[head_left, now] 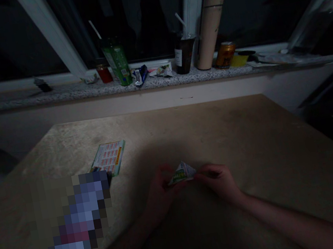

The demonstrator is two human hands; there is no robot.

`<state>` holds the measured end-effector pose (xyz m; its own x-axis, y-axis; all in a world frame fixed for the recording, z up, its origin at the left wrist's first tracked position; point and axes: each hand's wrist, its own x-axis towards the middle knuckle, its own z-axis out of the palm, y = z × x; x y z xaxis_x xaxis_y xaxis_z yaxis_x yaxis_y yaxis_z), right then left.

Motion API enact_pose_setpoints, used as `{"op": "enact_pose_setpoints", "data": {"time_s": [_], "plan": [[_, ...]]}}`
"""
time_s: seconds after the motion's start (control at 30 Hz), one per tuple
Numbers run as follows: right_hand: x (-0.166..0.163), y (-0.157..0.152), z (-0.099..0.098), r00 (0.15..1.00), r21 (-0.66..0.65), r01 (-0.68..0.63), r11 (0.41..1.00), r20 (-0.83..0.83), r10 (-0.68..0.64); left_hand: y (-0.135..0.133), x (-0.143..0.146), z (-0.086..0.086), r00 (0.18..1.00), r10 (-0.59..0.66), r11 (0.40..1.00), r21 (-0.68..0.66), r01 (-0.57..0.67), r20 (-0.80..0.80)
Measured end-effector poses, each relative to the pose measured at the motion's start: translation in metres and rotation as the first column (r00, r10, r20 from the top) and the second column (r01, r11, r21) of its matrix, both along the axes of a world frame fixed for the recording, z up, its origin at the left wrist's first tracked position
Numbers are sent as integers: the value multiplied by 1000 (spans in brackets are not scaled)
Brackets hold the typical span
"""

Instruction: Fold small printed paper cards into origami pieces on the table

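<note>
A small piece of printed paper (182,172), folded to a triangular point at the top, is held just above or on the table between both hands; the dim light hides which. Green and white print shows on its face. My left hand (161,187) pinches its left corner, thumb along the lower edge. On the opposite side, my right hand (217,177) grips the right corner between thumb and curled fingers. Both forearms reach in from the bottom of the view.
A printed card or leaflet (109,157) lies left on the table (218,128), beside a pixelated object (80,221). Along the windowsill (67,94) stand a green can (117,64), a red jar (104,73), a dark cup with straw (184,55), a tall flask (210,33) and an orange can (225,55).
</note>
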<state>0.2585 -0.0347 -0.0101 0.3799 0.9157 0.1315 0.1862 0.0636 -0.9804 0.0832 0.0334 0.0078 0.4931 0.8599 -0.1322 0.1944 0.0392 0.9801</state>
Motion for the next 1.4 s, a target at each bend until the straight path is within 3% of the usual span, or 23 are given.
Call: {"op": "enact_pose_setpoints", "data": {"time_s": [0.13, 0.67, 1.07, 1.4], "plan": [[2, 0, 2, 998, 29, 43, 999, 40, -44, 2, 1, -2, 998, 64, 997, 40, -65, 25], [3, 1, -2, 996, 15, 43, 999, 77, -44, 5, 2, 5, 991, 26, 997, 78, -16, -130], [0, 1, 0, 999, 16, 41, 999, -19, -40, 8, 1, 1, 999, -12, 1000, -28, 10, -48], [-2, 0, -4, 999, -40, 29, 999, -37, -31, 9, 3, 3, 994, -38, 999, -32, 35, -98]]}}
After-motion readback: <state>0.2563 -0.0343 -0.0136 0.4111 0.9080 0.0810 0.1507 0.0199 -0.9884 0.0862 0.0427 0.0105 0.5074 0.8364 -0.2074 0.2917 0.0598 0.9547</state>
